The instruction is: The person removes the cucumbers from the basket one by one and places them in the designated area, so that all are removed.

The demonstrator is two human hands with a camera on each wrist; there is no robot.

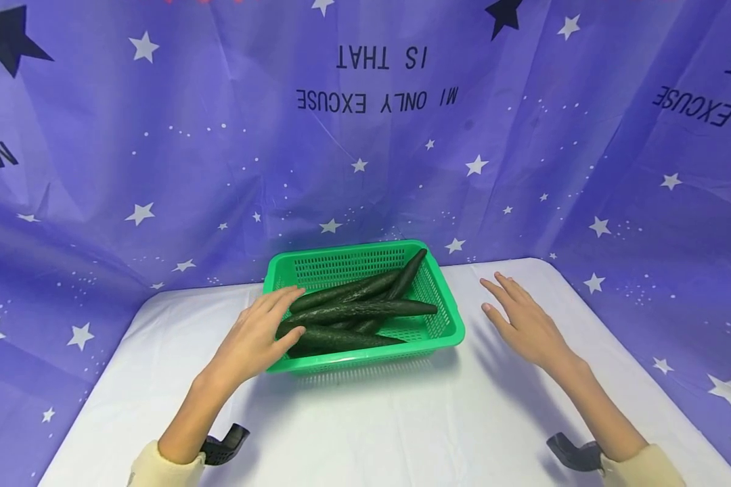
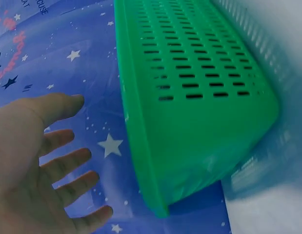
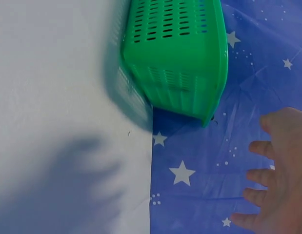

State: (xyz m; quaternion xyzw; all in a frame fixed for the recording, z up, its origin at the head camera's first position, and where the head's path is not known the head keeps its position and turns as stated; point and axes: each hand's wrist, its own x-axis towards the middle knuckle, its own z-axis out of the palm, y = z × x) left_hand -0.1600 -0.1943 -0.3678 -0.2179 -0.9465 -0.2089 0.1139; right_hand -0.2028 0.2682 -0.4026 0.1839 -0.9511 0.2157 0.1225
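Note:
A green plastic basket [image 1: 368,358] with slotted walls stands on the white table, holding several long dark green cucumbers [image 1: 365,310]. Above the basket's left end is my left hand [image 1: 252,338], its fingers extended and hiding part of the rim. In the left wrist view that hand [image 2: 48,161] is apart from the basket [image 2: 199,126], with nothing in its fingers. My right hand [image 1: 526,328] hovers to the right of the basket, fingers spread and holding nothing. The right wrist view shows a gap between this hand [image 3: 272,175] and the basket's end [image 3: 180,73].
The white-covered table [image 1: 365,433] extends in front of the basket and to both sides. Behind it and at the sides hangs a purple-blue cloth [image 1: 371,196] printed with stars and lettering. Each wrist wears a black camera mount [image 1: 225,446].

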